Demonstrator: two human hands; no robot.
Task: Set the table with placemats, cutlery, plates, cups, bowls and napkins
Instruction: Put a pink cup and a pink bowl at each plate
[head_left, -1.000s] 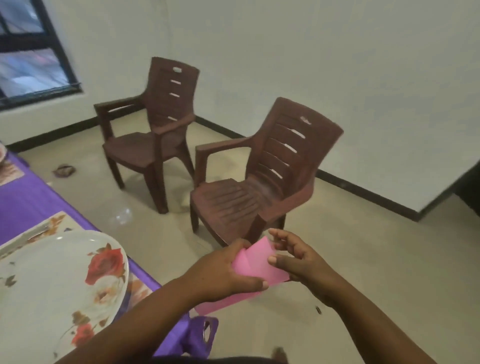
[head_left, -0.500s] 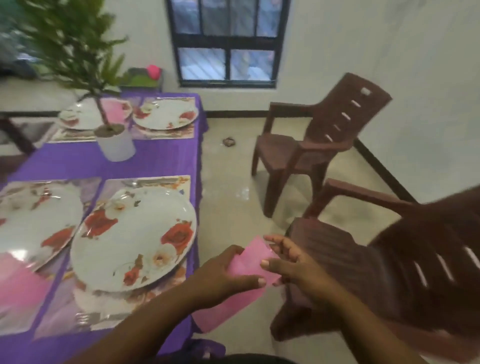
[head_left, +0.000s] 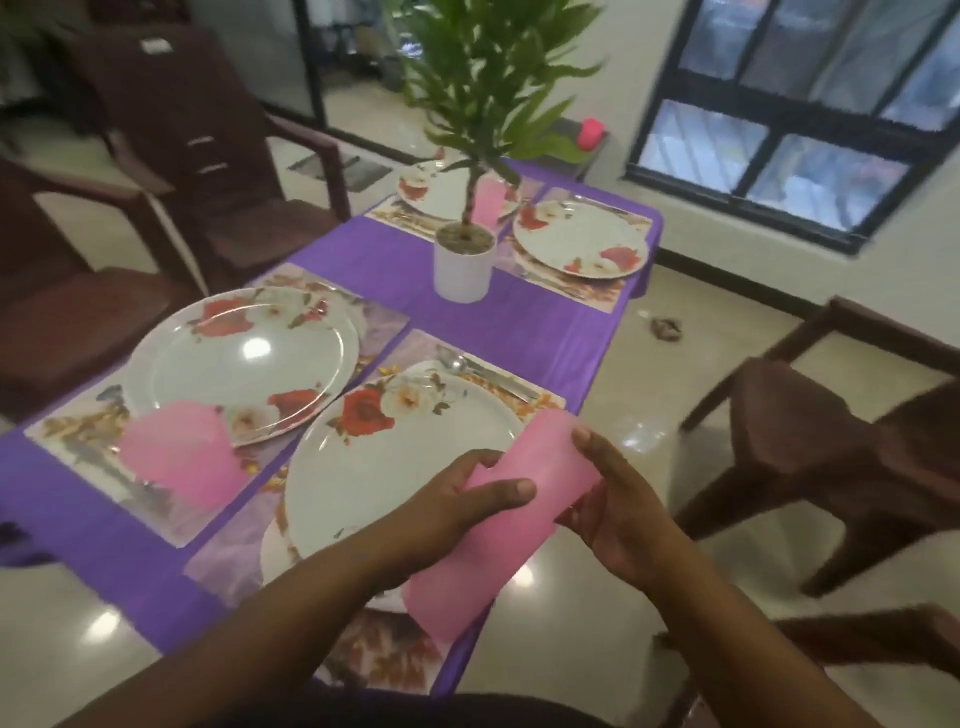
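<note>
I hold a pink napkin (head_left: 524, 499) in both hands over the near right edge of the table. My left hand (head_left: 457, 506) grips its left side with the thumb on top. My right hand (head_left: 618, 514) cradles its right side, fingers curled under it. Just beyond my hands a floral plate (head_left: 384, 457) lies on a placemat (head_left: 540, 400), with a spoon (head_left: 467, 366) and other cutlery at its far side. To the left, a second floral plate (head_left: 244, 358) has another pink napkin (head_left: 182, 457) beside it.
A purple cloth (head_left: 519, 322) covers the table. A potted plant in a white pot (head_left: 463, 270) stands mid-table. Two more plates (head_left: 579, 239) sit at the far end, one with a pink napkin (head_left: 489, 200). Brown plastic chairs (head_left: 831, 441) stand right and left (head_left: 208, 156).
My view has swung left from the chairs to the table. The napkin, still in both hands, now hangs over the near plate's edge, spread longer between my hands.
</note>
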